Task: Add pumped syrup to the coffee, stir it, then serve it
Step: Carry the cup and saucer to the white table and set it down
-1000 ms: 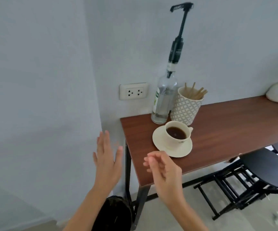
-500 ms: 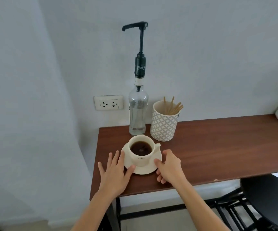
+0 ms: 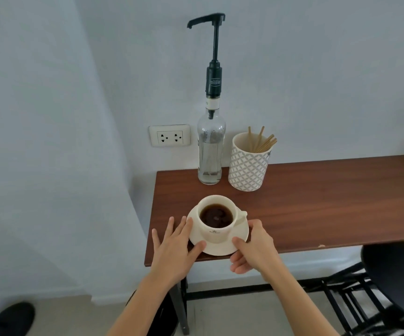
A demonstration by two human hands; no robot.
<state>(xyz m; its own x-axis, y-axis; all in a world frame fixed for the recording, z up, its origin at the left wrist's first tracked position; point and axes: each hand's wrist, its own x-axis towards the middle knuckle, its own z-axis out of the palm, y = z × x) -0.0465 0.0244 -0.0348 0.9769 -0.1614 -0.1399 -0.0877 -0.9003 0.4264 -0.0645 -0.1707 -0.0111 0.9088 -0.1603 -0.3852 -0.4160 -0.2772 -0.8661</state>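
A cream cup (image 3: 214,235) of black coffee sits on a cream saucer (image 3: 220,249) near the front left corner of the brown table (image 3: 317,209). My left hand (image 3: 174,251) lies against the saucer's left rim, fingers spread and thumb on the front rim. My right hand (image 3: 254,251) clasps the right rim, thumb on top and fingers curled below the table's edge. Behind the cup, against the wall, stands a clear syrup bottle (image 3: 209,156) with a tall black pump (image 3: 205,20) whose spout points left. A patterned holder (image 3: 247,168) of wooden stirrers (image 3: 261,141) stands to its right.
A wall outlet (image 3: 169,135) is mounted left of the bottle. A black chair (image 3: 394,275) stands under the table's right part. The wall corner lies close on the left. A dark shoe (image 3: 7,318) rests on the floor at bottom left.
Both hands came from the air in front of the table down to the saucer's two sides. The saucer now lies nearer the table's front edge, with my right hand closed on its rim.
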